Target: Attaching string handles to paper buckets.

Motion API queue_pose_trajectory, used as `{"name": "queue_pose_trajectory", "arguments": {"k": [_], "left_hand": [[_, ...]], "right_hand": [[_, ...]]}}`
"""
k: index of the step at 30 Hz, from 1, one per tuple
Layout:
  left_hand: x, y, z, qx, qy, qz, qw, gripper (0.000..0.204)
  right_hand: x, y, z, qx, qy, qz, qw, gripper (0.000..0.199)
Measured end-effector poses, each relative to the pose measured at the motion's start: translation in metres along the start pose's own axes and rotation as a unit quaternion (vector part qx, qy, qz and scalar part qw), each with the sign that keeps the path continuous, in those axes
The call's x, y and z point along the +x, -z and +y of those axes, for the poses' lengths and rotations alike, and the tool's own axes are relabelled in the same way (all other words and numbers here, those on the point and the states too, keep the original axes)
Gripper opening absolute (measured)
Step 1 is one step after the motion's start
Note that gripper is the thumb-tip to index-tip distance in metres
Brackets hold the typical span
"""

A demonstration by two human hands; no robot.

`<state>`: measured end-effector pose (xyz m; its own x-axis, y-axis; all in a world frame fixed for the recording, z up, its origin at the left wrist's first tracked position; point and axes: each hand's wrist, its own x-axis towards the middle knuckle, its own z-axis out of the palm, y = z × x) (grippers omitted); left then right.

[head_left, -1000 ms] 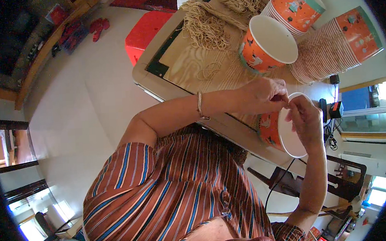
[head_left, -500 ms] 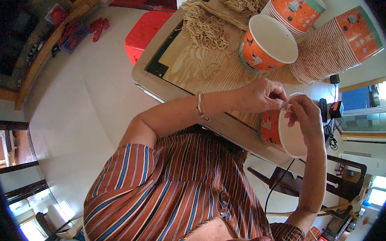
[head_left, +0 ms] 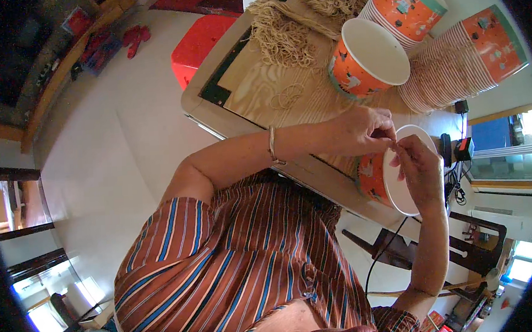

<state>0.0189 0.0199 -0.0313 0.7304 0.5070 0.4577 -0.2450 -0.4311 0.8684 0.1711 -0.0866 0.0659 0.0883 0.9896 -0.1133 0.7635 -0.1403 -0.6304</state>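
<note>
My left hand (head_left: 360, 131), with a bangle on its wrist, and my right hand (head_left: 421, 168) meet fingertip to fingertip. They are above the mouth of an orange patterned paper tub (head_left: 373, 175) at the table's near edge. Both hands are closed in a pinch. Whatever is between the fingertips is too small to make out. My right hand hides part of the tub's white inside. Just beyond my hands is another open orange tub (head_left: 373, 55) with a white inside.
Stacked paper tubs (head_left: 447, 69) lean at the right, with a second stack (head_left: 403, 11) behind. Bundles of tan string (head_left: 280, 36) lie at the table's far side, and a loose coil of string (head_left: 287, 97) nearer. A red stool (head_left: 202, 46) stands beyond the table's left edge.
My right hand has turned slightly and its fingers have drawn closer together, showing more of the tub's far rim. My left hand has hardly moved.
</note>
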Motion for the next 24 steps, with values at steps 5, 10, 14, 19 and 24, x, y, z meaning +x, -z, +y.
{"name": "queue_pose_trajectory", "arguments": {"k": [5,10,14,19,24], "left_hand": [[0.001,0.000,-0.001,0.002,-0.027,0.004,1.000,0.018],[-0.001,-0.001,-0.002,-0.021,-0.015,0.003,1.000,0.017],[-0.004,-0.004,-0.001,-0.128,0.080,-0.016,0.988,0.019],[-0.010,-0.008,-0.002,-0.193,0.161,-0.013,0.968,0.022],[-0.012,-0.013,0.001,-0.387,0.215,0.006,0.897,0.020]], "right_hand": [[0.006,0.003,0.000,0.047,-0.030,-0.021,0.998,0.015],[0.010,-0.004,0.006,0.165,-0.090,-0.025,0.982,0.017],[0.008,-0.012,0.020,0.260,-0.123,-0.014,0.958,0.018],[-0.006,-0.018,0.033,0.141,-0.022,-0.025,0.989,0.008],[-0.015,-0.024,0.040,0.014,0.024,-0.006,1.000,0.009]]}}
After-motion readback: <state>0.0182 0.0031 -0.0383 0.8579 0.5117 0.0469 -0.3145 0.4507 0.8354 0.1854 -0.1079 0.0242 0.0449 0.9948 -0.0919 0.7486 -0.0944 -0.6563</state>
